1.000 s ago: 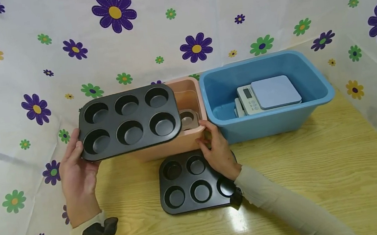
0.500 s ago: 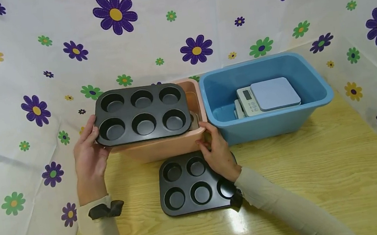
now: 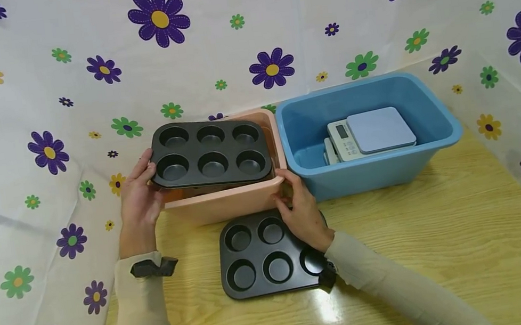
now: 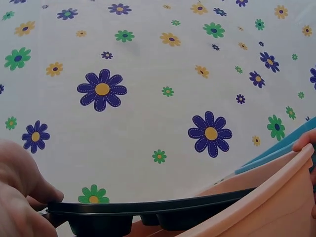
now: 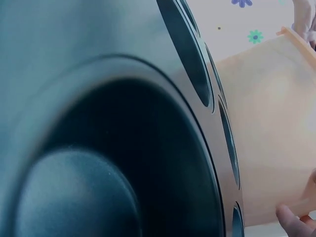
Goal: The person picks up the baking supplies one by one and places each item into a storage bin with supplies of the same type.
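Observation:
A dark muffin tin (image 3: 192,157) with two rows of cups lies tilted in the mouth of the peach bin (image 3: 226,203), its right end lower inside the rim. My left hand (image 3: 139,211) pinches the tin's left edge, thumb on top, as the left wrist view also shows at the tin's edge (image 4: 113,210). With my right hand (image 3: 304,214) I hold the bin's front right corner, fingers over the rim and thumb against the outer wall. Below that hand a second muffin tin (image 3: 258,256) lies on the table, partly covered by my right wrist.
A blue bin (image 3: 354,176) stands right beside the peach one, with a white kitchen scale (image 3: 379,130) in it. Behind both hangs a flower-print cloth (image 3: 208,45). The wooden table (image 3: 424,240) extends to the right and front.
My left hand has moved right with the muffin tin, bringing it from the bin's left side down into its mouth. The right hand keeps its hold on the bin's corner.

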{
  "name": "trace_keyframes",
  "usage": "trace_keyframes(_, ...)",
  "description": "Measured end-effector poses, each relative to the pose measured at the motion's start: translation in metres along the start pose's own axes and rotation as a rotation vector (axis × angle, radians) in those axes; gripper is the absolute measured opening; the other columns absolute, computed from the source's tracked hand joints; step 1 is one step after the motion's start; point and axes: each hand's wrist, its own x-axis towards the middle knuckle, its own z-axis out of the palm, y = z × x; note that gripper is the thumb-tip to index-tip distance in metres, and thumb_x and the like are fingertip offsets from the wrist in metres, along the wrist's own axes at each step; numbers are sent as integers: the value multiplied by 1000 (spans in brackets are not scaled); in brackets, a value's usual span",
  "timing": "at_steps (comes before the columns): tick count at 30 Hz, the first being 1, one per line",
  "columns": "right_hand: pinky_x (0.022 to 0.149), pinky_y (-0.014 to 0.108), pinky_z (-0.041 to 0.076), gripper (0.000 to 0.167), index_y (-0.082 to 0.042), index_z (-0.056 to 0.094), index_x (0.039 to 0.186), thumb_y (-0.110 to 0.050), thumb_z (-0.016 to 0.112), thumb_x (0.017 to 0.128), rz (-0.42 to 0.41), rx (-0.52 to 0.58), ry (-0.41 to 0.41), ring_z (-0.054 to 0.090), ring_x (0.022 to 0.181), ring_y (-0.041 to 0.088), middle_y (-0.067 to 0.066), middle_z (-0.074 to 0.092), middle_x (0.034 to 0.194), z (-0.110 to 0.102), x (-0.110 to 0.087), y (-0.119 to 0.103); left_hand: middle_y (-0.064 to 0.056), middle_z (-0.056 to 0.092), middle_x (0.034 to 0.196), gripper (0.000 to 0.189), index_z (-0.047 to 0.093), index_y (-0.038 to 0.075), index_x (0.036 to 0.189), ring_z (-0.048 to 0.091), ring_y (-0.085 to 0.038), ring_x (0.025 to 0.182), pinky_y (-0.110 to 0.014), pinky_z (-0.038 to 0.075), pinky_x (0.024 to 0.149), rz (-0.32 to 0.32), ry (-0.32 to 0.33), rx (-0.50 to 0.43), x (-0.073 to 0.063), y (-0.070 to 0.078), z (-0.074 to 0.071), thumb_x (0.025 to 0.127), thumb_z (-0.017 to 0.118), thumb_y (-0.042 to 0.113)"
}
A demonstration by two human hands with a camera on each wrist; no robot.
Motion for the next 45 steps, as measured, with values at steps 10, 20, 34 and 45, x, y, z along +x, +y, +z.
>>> trace_keyframes(10, 85, 48, 68, 66, -15, 43, 156, 0, 76, 100, 12, -11, 3, 71, 119, 38, 24, 58, 149, -1, 2, -2, 0, 23, 184, 59, 35, 18, 172, 31, -25, 166, -28, 64, 93, -58, -73, 122, 8, -2, 4, 115, 43, 3)
trace_keyframes(20, 85, 47, 68, 66, -15, 43, 156, -1, 76, 100, 12, -18, 2, 70, 121, 37, 24, 58, 152, 0, 0, -1, -9, 15, 183, 68, 24, 26, 176, 49, -22, 145, -23, 63, 90, -78, -112, 376, 13, -5, -1, 115, 36, -3)
trace_keyframes(34, 84, 51, 68, 66, -13, 44, 156, 2, 76, 100, -5, -3, 7, 70, 123, 39, 26, 57, 151, -1, -2, 1, -10, 6, 186, 64, 16, 20, 177, 45, -29, 149, -37, 60, 110, -156, -176, 589, 20, -3, -5, 117, 36, 9)
trace_keyframes(45, 91, 46, 68, 66, -13, 43, 157, 2, 74, 101, -33, -31, 14, 70, 127, 36, 25, 58, 147, 0, -3, 2, -7, 2, 187, 77, 10, 16, 177, 2, -37, 173, -63, 7, 140, -8, -178, 1073, 17, -18, 14, 115, 48, 41)
